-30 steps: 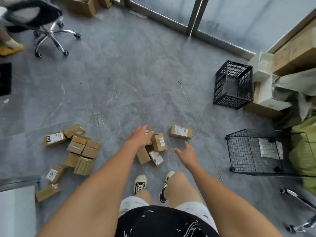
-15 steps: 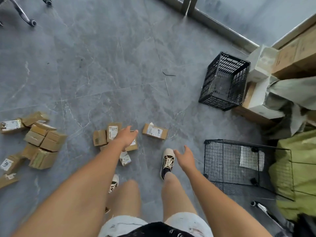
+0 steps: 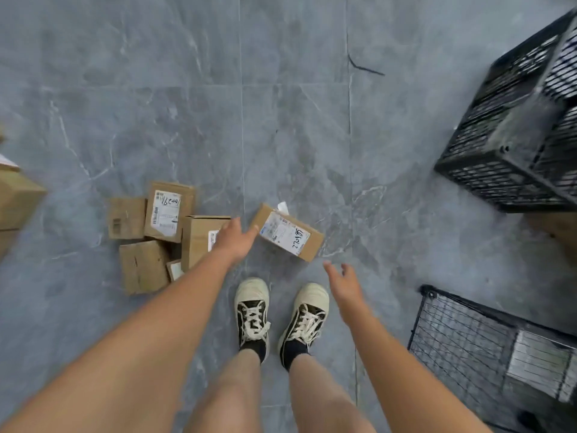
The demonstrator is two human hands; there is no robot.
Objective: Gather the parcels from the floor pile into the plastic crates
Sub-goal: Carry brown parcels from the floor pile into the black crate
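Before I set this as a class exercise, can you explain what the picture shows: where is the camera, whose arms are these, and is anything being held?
The camera sits on a person's head, looking down at their own arms and shoes. The left hand reaches, fingers open, toward a labelled parcel lying alone on the grey floor; contact is unclear. The right hand hangs open, with no grip on anything. A cluster of parcels lies left. A black plastic crate and a wire basket stand right.

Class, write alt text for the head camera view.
A person's left hand reaches down to a labelled parcel on the grey floor, the right hand open beside it. More parcels lie left; a black plastic crate stands right.
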